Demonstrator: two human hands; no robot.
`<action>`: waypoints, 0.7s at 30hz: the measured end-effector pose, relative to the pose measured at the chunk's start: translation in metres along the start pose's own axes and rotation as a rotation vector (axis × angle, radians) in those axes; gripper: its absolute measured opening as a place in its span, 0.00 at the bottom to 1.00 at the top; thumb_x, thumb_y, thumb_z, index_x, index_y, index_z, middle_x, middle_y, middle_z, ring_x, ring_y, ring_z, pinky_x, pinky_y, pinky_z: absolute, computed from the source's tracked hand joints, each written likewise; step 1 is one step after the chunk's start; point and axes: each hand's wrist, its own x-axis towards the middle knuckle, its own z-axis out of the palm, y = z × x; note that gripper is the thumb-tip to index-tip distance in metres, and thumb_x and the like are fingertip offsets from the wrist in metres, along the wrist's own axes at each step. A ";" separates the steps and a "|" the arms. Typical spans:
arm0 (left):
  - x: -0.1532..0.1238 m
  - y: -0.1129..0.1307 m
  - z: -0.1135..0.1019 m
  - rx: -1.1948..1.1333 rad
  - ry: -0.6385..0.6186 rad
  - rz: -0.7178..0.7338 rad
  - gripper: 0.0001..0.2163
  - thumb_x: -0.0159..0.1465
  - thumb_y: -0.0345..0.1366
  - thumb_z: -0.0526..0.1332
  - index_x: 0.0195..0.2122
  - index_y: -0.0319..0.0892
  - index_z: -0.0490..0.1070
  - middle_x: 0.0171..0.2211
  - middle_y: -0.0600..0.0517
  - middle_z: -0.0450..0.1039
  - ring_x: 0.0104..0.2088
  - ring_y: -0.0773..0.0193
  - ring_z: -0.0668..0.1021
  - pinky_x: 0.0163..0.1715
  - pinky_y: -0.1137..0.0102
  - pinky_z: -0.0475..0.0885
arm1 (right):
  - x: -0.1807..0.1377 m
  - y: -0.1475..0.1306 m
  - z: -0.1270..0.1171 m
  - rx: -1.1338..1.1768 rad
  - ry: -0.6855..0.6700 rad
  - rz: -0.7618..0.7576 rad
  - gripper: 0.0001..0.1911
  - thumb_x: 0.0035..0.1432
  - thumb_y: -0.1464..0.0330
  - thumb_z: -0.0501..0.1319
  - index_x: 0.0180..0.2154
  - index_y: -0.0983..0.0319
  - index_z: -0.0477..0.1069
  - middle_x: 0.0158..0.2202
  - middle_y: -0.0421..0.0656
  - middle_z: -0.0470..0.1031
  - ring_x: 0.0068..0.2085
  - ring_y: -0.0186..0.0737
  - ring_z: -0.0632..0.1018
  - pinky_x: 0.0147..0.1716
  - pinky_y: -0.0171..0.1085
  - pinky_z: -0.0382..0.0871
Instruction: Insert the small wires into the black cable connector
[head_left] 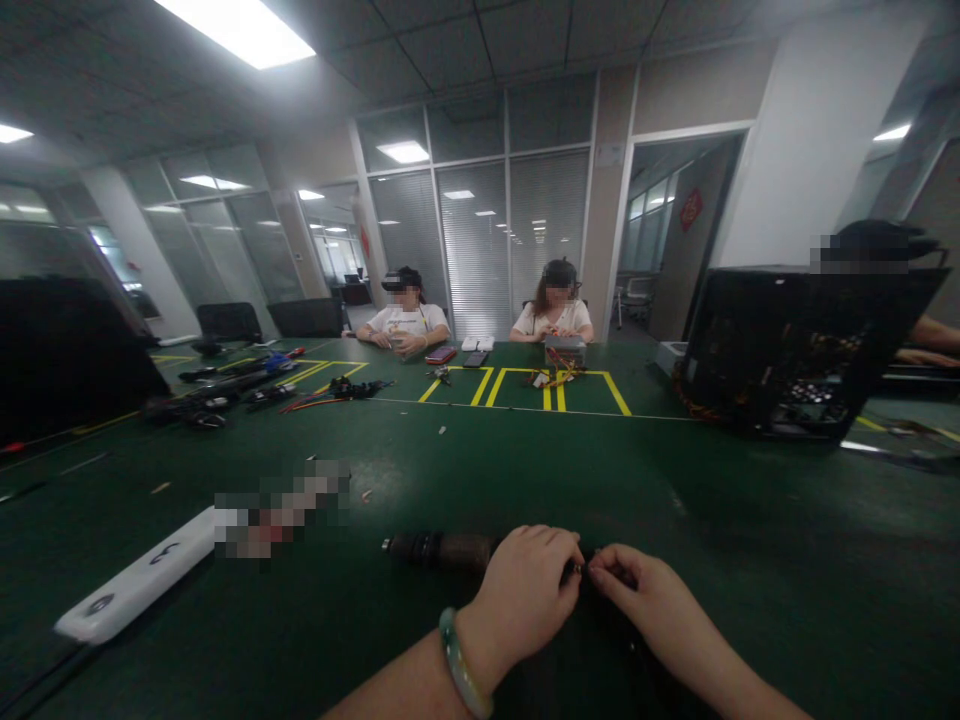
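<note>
Your left hand is at the lower centre of the frame, lying across the brown and black tool, its fingers curled and their tips bent in toward the right. Your right hand meets it from the right, thumb and forefinger pinched close to the left fingertips. Whatever may be between the fingertips is too small and dark to make out, so you cannot tell whether either hand grips it. A bracelet rings your left wrist.

The tool lies on the green tabletop, its metal tip pointing left; the rest is hidden by your left hand or lost in shadow. A white power strip slants across the lower left, partly pixelated.

Farther out, dark cables lie left of centre. Near the middle, coloured wires trail from a grey box. A black computer case stands at the right. Two people, one in the centre-left and one in the centre-right, sit across from you.
</note>
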 end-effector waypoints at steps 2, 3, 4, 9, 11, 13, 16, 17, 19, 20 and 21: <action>0.000 0.000 0.000 0.004 0.001 -0.003 0.06 0.61 0.30 0.62 0.39 0.44 0.69 0.46 0.54 0.73 0.46 0.59 0.73 0.49 0.61 0.66 | -0.001 -0.003 0.000 0.008 0.005 0.001 0.11 0.61 0.63 0.56 0.33 0.60 0.74 0.30 0.39 0.76 0.32 0.39 0.75 0.30 0.32 0.64; 0.000 0.000 0.000 0.005 0.003 -0.001 0.06 0.61 0.30 0.61 0.39 0.44 0.69 0.46 0.53 0.73 0.46 0.59 0.73 0.49 0.61 0.66 | -0.001 -0.004 0.000 0.012 0.005 -0.002 0.11 0.61 0.63 0.56 0.33 0.60 0.74 0.30 0.39 0.76 0.32 0.39 0.75 0.30 0.32 0.64; 0.000 0.000 0.000 0.005 0.003 0.002 0.06 0.61 0.30 0.61 0.39 0.44 0.69 0.46 0.53 0.73 0.46 0.59 0.73 0.49 0.60 0.66 | -0.001 -0.006 0.000 0.014 0.001 -0.006 0.11 0.61 0.63 0.56 0.33 0.60 0.74 0.30 0.39 0.76 0.33 0.39 0.75 0.30 0.32 0.64; -0.001 0.001 0.000 0.014 -0.009 0.019 0.04 0.62 0.29 0.60 0.37 0.44 0.68 0.46 0.53 0.73 0.46 0.58 0.73 0.48 0.60 0.66 | -0.002 -0.008 -0.001 -0.005 -0.014 -0.002 0.10 0.61 0.64 0.56 0.33 0.60 0.74 0.29 0.39 0.76 0.32 0.39 0.75 0.30 0.32 0.64; -0.001 0.001 -0.001 0.017 -0.012 0.021 0.04 0.62 0.28 0.60 0.37 0.44 0.68 0.45 0.53 0.73 0.46 0.59 0.73 0.48 0.61 0.66 | -0.002 -0.007 -0.001 -0.040 -0.001 0.001 0.10 0.61 0.64 0.56 0.33 0.60 0.73 0.29 0.39 0.76 0.31 0.38 0.76 0.29 0.32 0.64; -0.001 0.001 -0.001 0.015 -0.014 0.020 0.04 0.61 0.28 0.60 0.36 0.44 0.68 0.45 0.54 0.73 0.45 0.59 0.73 0.49 0.61 0.66 | -0.001 -0.005 -0.001 -0.062 0.008 0.004 0.10 0.61 0.64 0.56 0.34 0.59 0.73 0.29 0.38 0.77 0.31 0.38 0.76 0.28 0.32 0.63; -0.001 0.001 -0.002 0.001 -0.014 0.025 0.06 0.60 0.29 0.61 0.38 0.44 0.68 0.45 0.53 0.73 0.46 0.59 0.73 0.49 0.62 0.66 | 0.000 -0.004 -0.001 -0.072 0.026 0.007 0.10 0.61 0.63 0.56 0.33 0.59 0.73 0.30 0.39 0.77 0.32 0.39 0.76 0.29 0.32 0.63; -0.001 0.001 -0.003 -0.003 -0.012 0.028 0.06 0.60 0.30 0.61 0.38 0.44 0.69 0.46 0.53 0.73 0.46 0.59 0.73 0.49 0.62 0.66 | 0.000 -0.004 -0.001 -0.072 0.030 0.010 0.10 0.61 0.63 0.56 0.33 0.60 0.73 0.29 0.39 0.77 0.32 0.39 0.76 0.29 0.32 0.63; -0.001 0.000 -0.003 -0.007 -0.008 0.032 0.06 0.61 0.30 0.61 0.39 0.44 0.69 0.47 0.52 0.72 0.46 0.58 0.73 0.49 0.61 0.66 | -0.001 -0.005 -0.001 -0.072 0.032 0.019 0.10 0.60 0.63 0.56 0.33 0.60 0.73 0.29 0.39 0.77 0.32 0.39 0.76 0.29 0.33 0.63; -0.001 0.000 -0.003 -0.006 -0.007 0.032 0.05 0.61 0.30 0.60 0.39 0.44 0.69 0.47 0.53 0.72 0.46 0.58 0.73 0.49 0.61 0.66 | -0.001 -0.005 -0.001 -0.068 0.030 0.023 0.10 0.60 0.63 0.56 0.33 0.60 0.73 0.29 0.39 0.77 0.32 0.39 0.76 0.29 0.33 0.63; -0.001 0.000 -0.003 -0.004 -0.007 0.031 0.05 0.62 0.30 0.60 0.39 0.44 0.69 0.47 0.53 0.72 0.46 0.59 0.73 0.49 0.61 0.66 | -0.002 -0.006 -0.001 -0.062 0.027 0.023 0.11 0.60 0.63 0.56 0.33 0.60 0.74 0.30 0.39 0.77 0.32 0.39 0.76 0.29 0.33 0.63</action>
